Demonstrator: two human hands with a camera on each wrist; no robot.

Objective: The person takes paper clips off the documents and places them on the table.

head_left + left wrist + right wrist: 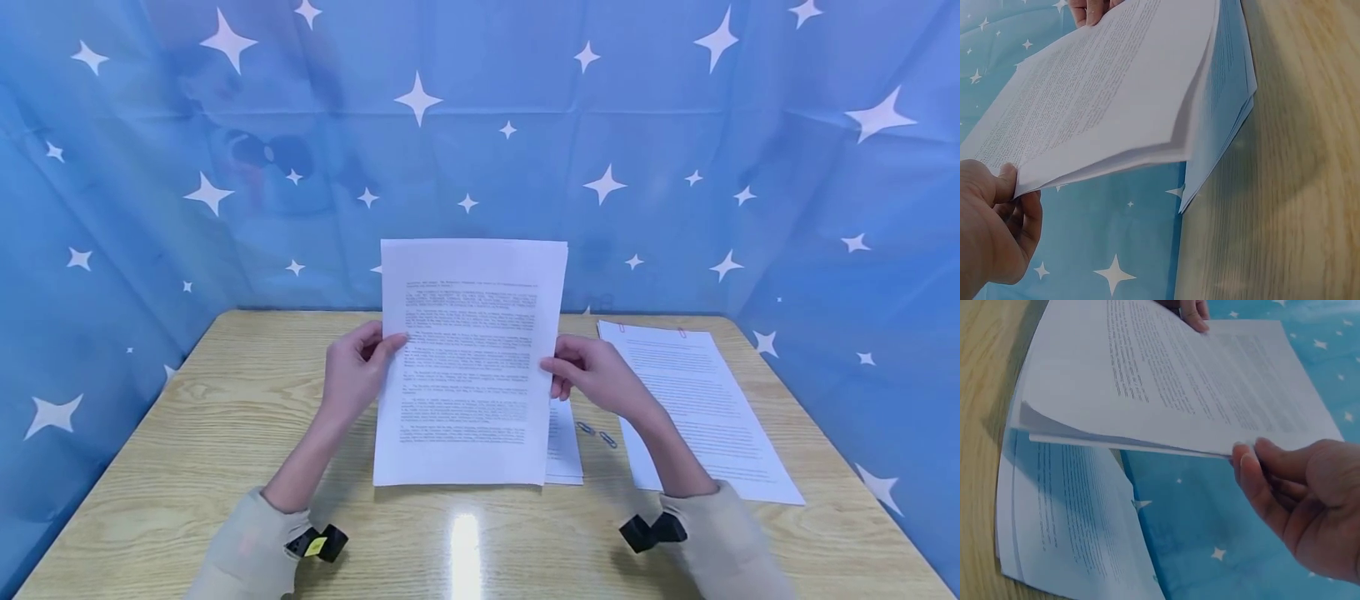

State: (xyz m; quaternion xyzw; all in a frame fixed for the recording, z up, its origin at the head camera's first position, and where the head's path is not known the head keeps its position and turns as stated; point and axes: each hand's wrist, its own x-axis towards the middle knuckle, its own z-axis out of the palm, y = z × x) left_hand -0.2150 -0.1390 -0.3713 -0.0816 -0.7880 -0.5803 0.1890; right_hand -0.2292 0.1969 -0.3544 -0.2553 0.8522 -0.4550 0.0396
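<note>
Several printed sheets point(465, 358) stand nearly upright over the middle of the table, text facing me. My left hand point(354, 367) pinches their left edge between thumb and fingers. At the right edge, a little lower, my right hand point(596, 371) pinches the same sheets. Seen from the right wrist, the bundle point(1210, 387) shows slightly parted layers along its lower edge. Behind it lie more printed pages point(564, 458), mostly hidden by the held ones. Two paper clips, one point(585, 428) beside the other point(608, 439), lie on the table below my right hand.
On the right side of the wooden table point(247, 400) lies another printed stack point(720, 417), with a red clip point(682, 332) and a second reddish clip point(622, 327) at its top edge. My right forearm passes over its left part. A blue star-patterned curtain point(480, 158) encloses the table's back and sides.
</note>
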